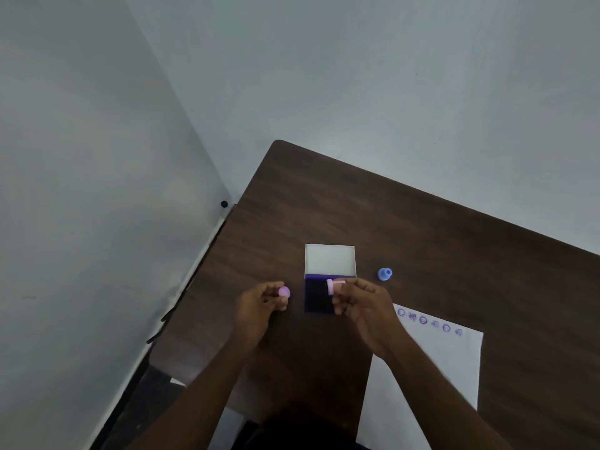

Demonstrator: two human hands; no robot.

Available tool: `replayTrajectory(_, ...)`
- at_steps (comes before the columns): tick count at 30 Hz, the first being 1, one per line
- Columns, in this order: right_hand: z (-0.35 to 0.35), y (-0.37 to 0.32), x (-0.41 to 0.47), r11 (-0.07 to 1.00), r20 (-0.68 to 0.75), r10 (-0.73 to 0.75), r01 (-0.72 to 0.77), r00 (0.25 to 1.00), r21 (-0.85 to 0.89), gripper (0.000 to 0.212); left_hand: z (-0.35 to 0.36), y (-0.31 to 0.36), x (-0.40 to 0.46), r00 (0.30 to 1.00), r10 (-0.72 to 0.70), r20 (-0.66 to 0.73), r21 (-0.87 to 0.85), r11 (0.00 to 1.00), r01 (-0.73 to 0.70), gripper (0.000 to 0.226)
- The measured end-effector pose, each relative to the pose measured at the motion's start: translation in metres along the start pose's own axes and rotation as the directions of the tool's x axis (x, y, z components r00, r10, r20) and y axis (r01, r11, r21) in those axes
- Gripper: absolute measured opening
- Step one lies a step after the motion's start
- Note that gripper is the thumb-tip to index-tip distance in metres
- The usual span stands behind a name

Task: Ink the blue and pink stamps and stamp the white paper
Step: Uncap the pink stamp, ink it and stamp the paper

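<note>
Pink plastic is held in both hands in the head view: the pink stamp [331, 286] is pinched in the right hand [363, 303] over the open ink pad [319, 295], and a pink cap [284, 291] is pinched in the left hand [259, 306]. The blue stamp [385, 274] stands apart on the bench [422, 228]; the white paper [438, 368] lies right of the pad, with a row of prints [428, 321] already made. The inking step appears to be in hand; next, the stamp face must be pressed flat on the dark pad. The stamp face is blurred, and the paper's near edge is cut off.
</note>
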State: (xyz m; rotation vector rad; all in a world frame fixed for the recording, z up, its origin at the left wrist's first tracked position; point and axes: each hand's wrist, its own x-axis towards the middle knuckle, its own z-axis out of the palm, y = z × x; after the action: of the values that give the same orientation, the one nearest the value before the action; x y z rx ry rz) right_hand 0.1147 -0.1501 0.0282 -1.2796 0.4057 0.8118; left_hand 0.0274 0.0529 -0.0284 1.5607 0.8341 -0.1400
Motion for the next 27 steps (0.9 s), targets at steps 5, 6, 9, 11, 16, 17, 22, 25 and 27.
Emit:
replayTrajectory(5,0.002,-0.001,0.0,0.999,0.031,-0.003,0.001,1.0,0.05,0.015,0.001,-0.017,0.002,0.979,0.202,-0.029,0.331,0.926,-0.181,0.022)
replayTrajectory(6,0.002,-0.001,0.0,0.998,0.035,-0.001,-0.001,0.999,0.059,0.015,0.003,-0.019,0.002,0.961,0.275,-0.035,0.396,0.887,-0.239,0.021)
replayTrajectory(9,0.002,-0.002,-0.002,0.996,0.037,0.002,-0.006,0.999,0.088,0.018,0.006,-0.021,-0.002,0.923,0.377,-0.077,0.481,0.825,-0.296,0.021)
replayTrajectory(11,0.003,-0.003,-0.003,0.994,0.043,0.014,-0.018,0.999,0.104,0.017,0.006,-0.023,-0.001,0.916,0.391,-0.088,0.509,0.808,-0.297,0.022)
replayTrajectory(16,0.004,-0.008,-0.011,0.943,0.131,0.118,-0.152,0.984,0.295,0.025,0.007,-0.024,0.002,0.931,0.359,-0.07,0.589,0.768,-0.252,0.029)
replayTrajectory(17,0.003,-0.008,-0.013,0.917,0.163,0.127,-0.178,0.979,0.357,0.029,0.007,-0.023,0.002,0.929,0.364,-0.058,0.625,0.739,-0.251,0.032)
replayTrajectory(22,-0.001,-0.009,-0.019,0.804,0.287,0.109,-0.255,0.952,0.537,0.034,0.016,0.0,-0.008,0.895,0.428,0.122,0.634,0.66,-0.402,0.038)
replayTrajectory(25,-0.002,-0.01,-0.021,0.779,0.323,0.068,-0.252,0.944,0.574,0.024,0.028,0.031,-0.022,0.862,0.487,0.143,0.477,0.729,-0.491,0.028)
replayTrajectory(27,-0.003,-0.011,-0.023,0.771,0.327,0.045,-0.241,0.944,0.589,0.021,0.036,0.055,-0.034,0.824,0.555,0.111,0.366,0.748,-0.553,0.024)
